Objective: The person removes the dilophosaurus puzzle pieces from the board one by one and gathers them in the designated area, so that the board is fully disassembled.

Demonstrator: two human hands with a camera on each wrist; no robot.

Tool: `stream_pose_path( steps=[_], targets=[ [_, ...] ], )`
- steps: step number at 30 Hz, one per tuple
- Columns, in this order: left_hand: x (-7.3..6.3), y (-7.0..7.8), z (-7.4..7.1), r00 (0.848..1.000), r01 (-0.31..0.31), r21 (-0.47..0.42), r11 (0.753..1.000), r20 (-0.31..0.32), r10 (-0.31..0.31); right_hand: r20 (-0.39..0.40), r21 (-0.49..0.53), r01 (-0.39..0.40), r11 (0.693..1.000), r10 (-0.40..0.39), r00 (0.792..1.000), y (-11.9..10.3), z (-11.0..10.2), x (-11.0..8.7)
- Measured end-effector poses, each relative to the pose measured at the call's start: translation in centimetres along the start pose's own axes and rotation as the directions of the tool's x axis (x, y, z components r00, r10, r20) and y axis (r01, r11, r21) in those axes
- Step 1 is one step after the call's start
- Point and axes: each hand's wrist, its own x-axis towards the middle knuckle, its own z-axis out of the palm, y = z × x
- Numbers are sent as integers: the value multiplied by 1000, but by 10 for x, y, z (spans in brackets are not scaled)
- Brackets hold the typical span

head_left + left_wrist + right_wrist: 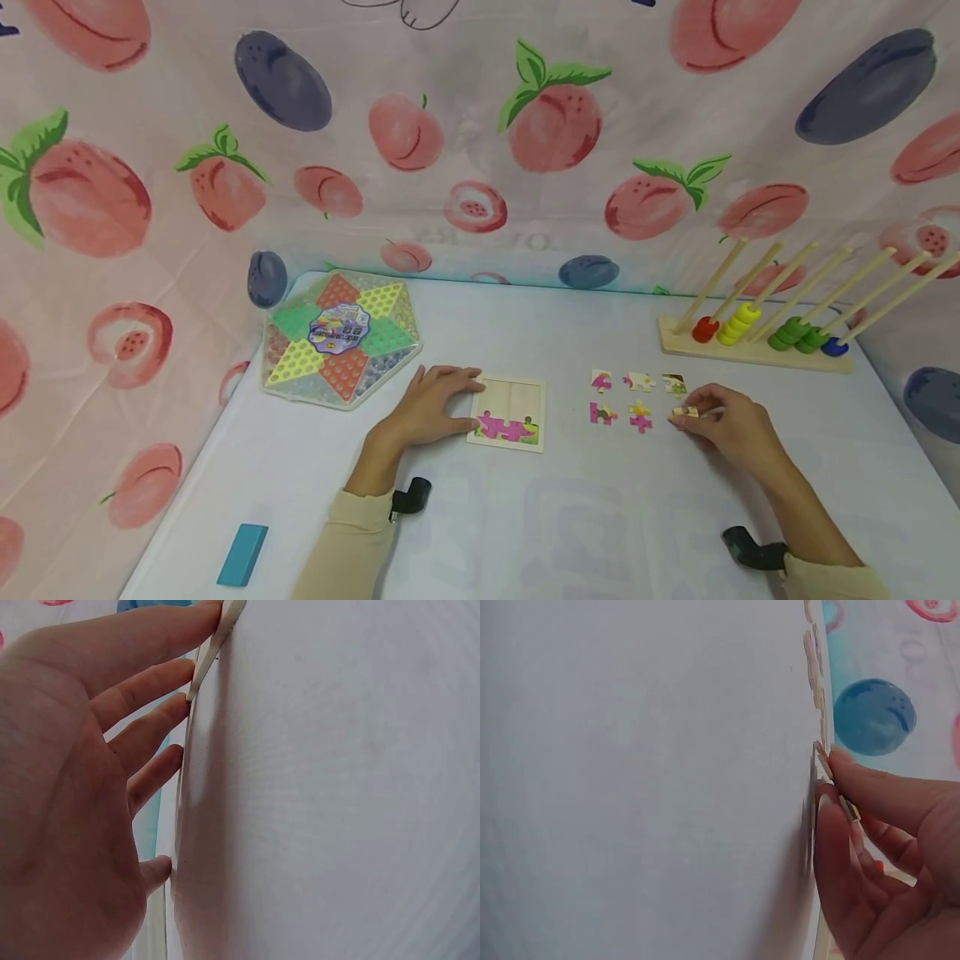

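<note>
A square wooden puzzle tray lies mid-table, its lower part filled with joined pink and green pieces. My left hand is at the tray's left side, fingers spread; the thumb touches its edge at the lower corner and the index finger reaches the upper corner. To the tray's right, my right hand pinches a small puzzle piece between thumb and fingers, tilted just over the table. Several loose puzzle pieces lie in two rows between the tray and that hand. The held piece's picture is too small to read.
A hexagonal Chinese checkers box sits at the back left. Back right stands a wooden peg rack with colored beads. A blue block lies at the front left. Behind the table hangs a fruit-print cloth.
</note>
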Motion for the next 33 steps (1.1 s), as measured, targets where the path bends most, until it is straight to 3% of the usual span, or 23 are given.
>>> stream_pose_path(
  steps=[3,8,33],
  targets=[
    [0,0,0,1000,-1,5,1000,-1,1,-8,-19,-60,998,60,998,-1,-1,1],
    [1,0,-1,1000,1,8,1000,3,-1,-4,-42,-96,995,96,995,-5,-1,1],
    [1,0,0,1000,2,3,1000,12,-2,39,-138,-78,987,84,996,-12,-8,3]
  ],
)
